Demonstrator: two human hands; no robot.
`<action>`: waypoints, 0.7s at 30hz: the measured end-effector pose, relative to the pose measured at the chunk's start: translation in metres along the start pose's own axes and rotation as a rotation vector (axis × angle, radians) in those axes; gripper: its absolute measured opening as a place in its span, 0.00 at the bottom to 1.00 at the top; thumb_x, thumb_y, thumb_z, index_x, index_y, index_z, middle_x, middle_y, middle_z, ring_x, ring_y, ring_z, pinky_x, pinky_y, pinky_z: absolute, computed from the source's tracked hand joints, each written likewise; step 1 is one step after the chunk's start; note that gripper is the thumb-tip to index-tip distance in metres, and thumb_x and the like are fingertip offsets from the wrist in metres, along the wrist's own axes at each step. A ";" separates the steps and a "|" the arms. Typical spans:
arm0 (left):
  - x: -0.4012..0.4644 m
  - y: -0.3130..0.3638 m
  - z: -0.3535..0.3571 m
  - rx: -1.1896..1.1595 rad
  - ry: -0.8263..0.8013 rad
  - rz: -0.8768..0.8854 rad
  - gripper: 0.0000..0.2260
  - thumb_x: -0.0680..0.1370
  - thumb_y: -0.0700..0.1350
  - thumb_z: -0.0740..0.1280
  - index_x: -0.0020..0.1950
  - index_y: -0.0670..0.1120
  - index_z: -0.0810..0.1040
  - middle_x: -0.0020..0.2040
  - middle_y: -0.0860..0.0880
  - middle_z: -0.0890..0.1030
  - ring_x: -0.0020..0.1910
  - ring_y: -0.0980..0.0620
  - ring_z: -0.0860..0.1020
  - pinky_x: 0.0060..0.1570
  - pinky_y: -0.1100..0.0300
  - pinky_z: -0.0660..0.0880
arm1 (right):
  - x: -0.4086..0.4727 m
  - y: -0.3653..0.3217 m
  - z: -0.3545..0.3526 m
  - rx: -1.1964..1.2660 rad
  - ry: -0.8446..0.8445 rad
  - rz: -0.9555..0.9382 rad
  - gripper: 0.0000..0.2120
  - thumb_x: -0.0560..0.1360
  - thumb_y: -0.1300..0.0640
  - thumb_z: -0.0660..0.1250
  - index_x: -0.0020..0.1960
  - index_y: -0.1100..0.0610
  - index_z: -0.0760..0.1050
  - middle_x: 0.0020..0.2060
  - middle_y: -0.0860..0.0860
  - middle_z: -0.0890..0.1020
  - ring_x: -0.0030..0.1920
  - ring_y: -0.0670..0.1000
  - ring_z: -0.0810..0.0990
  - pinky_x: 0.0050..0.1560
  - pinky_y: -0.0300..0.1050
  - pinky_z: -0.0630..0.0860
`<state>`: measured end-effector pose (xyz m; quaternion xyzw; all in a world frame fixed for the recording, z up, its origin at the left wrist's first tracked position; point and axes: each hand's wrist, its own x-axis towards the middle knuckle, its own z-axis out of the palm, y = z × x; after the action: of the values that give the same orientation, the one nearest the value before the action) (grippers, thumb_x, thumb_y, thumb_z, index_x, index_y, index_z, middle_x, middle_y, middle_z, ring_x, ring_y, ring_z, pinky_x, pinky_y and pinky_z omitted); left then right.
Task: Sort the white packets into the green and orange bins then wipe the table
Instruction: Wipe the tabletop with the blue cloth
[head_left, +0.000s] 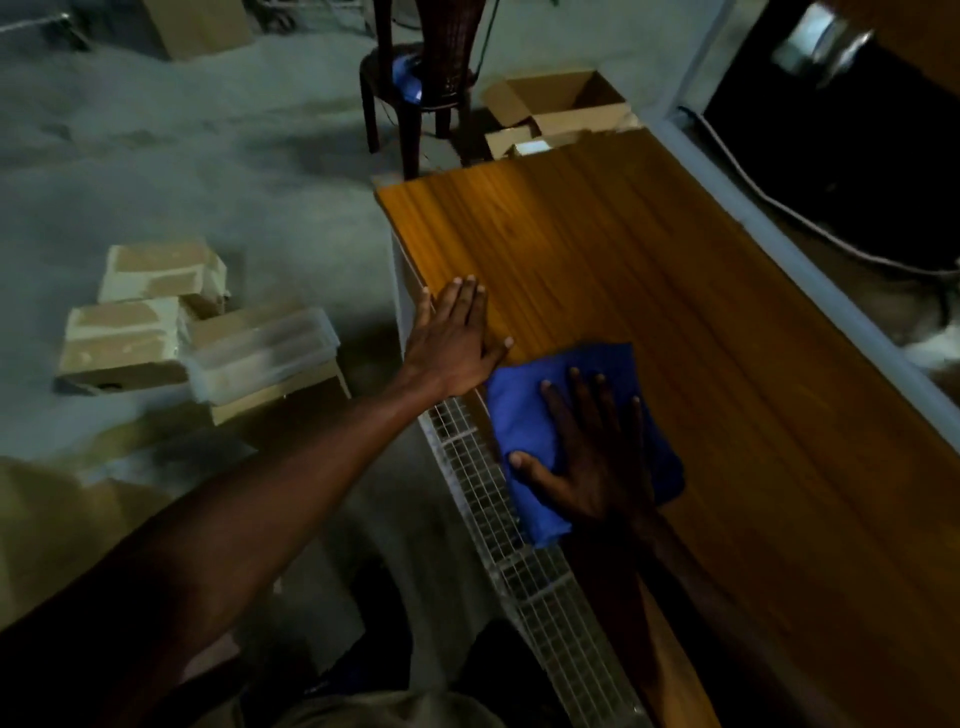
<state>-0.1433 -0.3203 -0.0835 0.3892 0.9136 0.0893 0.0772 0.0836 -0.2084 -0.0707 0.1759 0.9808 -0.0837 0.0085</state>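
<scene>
Evidently the wiping stage is underway: right hand (597, 462) presses a blue cloth (530, 410) flat-fingered on the table (675, 270); left hand (457, 343) rests open beside it, gripping nothing; packets and bins are unseen.

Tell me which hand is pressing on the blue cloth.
The right hand, fingers spread flat on the blue cloth. The left hand lies flat on the bare table.

Left hand (453, 345): arm fully extended, palm down, fingers straight and together, flat on the desk (727, 364) edge. Right hand (597, 457): palm down, fingers spread, thumb out to the left, pressing on the blue cloth (524, 415).
</scene>
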 end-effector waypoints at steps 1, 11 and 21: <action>0.010 -0.010 -0.002 0.008 -0.001 0.010 0.39 0.79 0.69 0.42 0.81 0.44 0.46 0.81 0.44 0.47 0.80 0.44 0.44 0.76 0.38 0.41 | 0.016 -0.006 0.000 0.003 0.005 0.005 0.45 0.73 0.23 0.52 0.82 0.45 0.49 0.82 0.51 0.51 0.81 0.58 0.48 0.77 0.69 0.44; 0.102 -0.121 -0.036 0.000 0.032 -0.046 0.34 0.82 0.63 0.46 0.81 0.43 0.47 0.81 0.45 0.47 0.80 0.47 0.44 0.75 0.38 0.41 | 0.179 -0.064 -0.002 0.072 -0.028 0.051 0.45 0.75 0.24 0.41 0.82 0.52 0.52 0.82 0.55 0.52 0.81 0.58 0.48 0.77 0.68 0.42; 0.156 -0.186 -0.058 0.036 -0.006 -0.083 0.33 0.82 0.64 0.44 0.81 0.45 0.46 0.81 0.47 0.47 0.80 0.48 0.43 0.76 0.38 0.42 | 0.275 -0.049 -0.045 0.259 -0.108 0.529 0.58 0.66 0.27 0.70 0.81 0.56 0.47 0.78 0.61 0.60 0.75 0.64 0.63 0.74 0.63 0.60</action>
<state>-0.3921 -0.3403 -0.0803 0.3524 0.9302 0.0684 0.0764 -0.1911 -0.1516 -0.0311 0.4201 0.8803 -0.2122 0.0595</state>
